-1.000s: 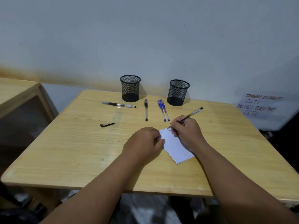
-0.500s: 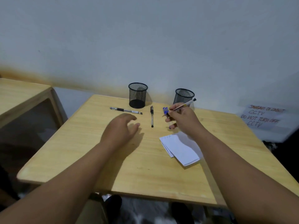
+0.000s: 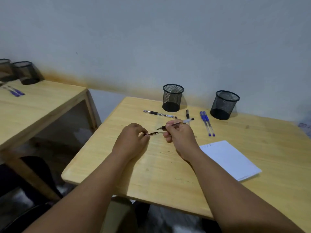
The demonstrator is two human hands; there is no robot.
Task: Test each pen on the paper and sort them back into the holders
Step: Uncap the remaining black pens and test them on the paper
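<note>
Recapping looks to be the step in hand, judged from the pose of both hands over the table [image 3: 168, 174]. Landmark for all positions: the paper [image 3: 230, 159].

- Paper lies toward the table's near right edge, faint marks at its far left corner. Nothing rests on it.
- Left of the paper, right hand [image 3: 180, 137] has its fingers curled round an uncapped pen [image 3: 175, 123], tip pointing left, tail angled away toward the holders.
- Further left, left hand [image 3: 133, 140] pinches a small dark cap [image 3: 152, 133] between thumb and fingertips, open end seemingly toward the pen tip. Cap and tip are near, not touching.
- Beyond the paper, two blue pens [image 3: 207, 122] lie side by side; left of those, a black pen [image 3: 187, 114] partly behind the held pen, then a black-grip pen [image 3: 159, 114] lying crosswise.
- Farthest from the paper, near the wall: left holder [image 3: 173, 97] and right holder [image 3: 224, 105], both mesh, both appearing empty.

Note on doing the step well: bring cap and tip onto one line before closing the gap; an off-axis push risks inking the cap rim or fingers. Press until seated, then choose the holder by test result. Whether this pen wrote I cannot tell.
</note>
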